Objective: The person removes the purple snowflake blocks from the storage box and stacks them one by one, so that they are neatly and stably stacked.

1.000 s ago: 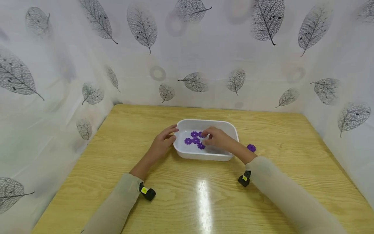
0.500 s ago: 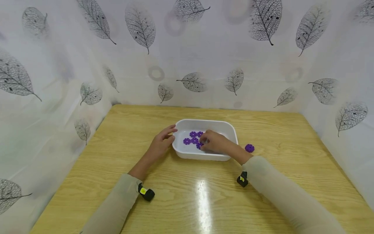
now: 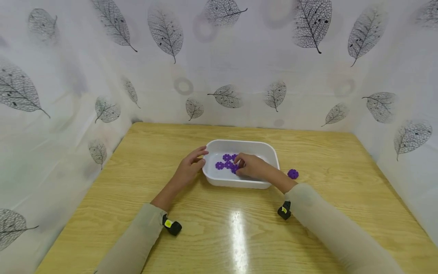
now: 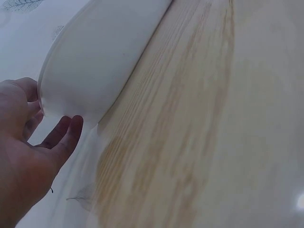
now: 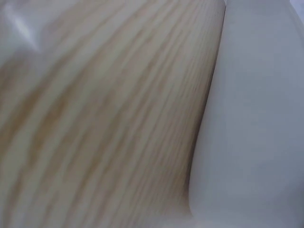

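Inside the white plastic tub (image 3: pixel 241 183), several purple flower-shaped discs (image 3: pixel 219 165) lie together left of centre in the head view. My right hand (image 3: pixel 254 166) reaches over the tub's right side and pinches one purple notched disc (image 3: pixel 234 168) at the near edge of the group; its fingers partly hide that disc. At the tub's left end, my left hand (image 3: pixel 186 169) touches the outer wall with relaxed fingers. The left wrist view shows these fingers (image 4: pixel 71 135) against the tub wall (image 4: pixel 90 66). The right hand itself is out of sight in the right wrist view, behind the tub wall (image 5: pixel 251 118).
Another purple disc piece (image 3: pixel 292 174) lies on the wooden table (image 3: pixel 191 236) just right of the tub. A white leaf-print curtain (image 3: pixel 246 68) stands behind the table and along its sides.
My right hand has lowered into the tub and moved onto the near disc, which has shifted slightly within the last half second. My left hand has stayed at the tub's left end.
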### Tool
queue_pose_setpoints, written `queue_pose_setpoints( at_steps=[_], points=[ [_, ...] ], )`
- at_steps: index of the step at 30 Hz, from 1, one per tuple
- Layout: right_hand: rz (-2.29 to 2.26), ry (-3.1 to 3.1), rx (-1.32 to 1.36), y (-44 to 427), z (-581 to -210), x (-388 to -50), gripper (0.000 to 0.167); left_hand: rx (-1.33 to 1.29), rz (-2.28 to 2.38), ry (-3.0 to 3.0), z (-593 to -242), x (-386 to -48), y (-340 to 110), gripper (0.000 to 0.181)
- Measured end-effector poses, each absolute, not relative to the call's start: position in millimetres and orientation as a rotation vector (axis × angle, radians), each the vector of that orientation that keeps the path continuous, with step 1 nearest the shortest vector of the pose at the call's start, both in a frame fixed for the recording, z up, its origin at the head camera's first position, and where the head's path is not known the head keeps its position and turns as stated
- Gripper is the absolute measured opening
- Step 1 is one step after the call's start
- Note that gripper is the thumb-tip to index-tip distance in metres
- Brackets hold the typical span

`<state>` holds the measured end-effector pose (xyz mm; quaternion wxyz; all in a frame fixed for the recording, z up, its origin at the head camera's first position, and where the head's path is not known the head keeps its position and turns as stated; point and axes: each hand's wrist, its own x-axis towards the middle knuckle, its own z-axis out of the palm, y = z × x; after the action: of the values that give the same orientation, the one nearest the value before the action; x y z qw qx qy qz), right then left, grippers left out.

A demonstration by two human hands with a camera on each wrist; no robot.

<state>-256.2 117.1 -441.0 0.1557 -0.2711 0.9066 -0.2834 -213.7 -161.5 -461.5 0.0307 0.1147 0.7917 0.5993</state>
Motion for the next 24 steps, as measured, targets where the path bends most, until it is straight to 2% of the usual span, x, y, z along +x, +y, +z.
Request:
queue_pose_setpoints(
  at_steps=[9, 24],
  points=[
    [-0.776, 2.576, -0.796, 117.3, -437.3, -254.3, 0.043, 0.365, 1.848, 2.435, -462.0, -214.7, -160.6, 0.041],
    [-0.732, 2.646, -0.835, 116.9, -440.2, -254.5, 0.041, 0.372, 1.829, 2.474, -462.1, -214.1, -160.9, 0.038]
  ],
)
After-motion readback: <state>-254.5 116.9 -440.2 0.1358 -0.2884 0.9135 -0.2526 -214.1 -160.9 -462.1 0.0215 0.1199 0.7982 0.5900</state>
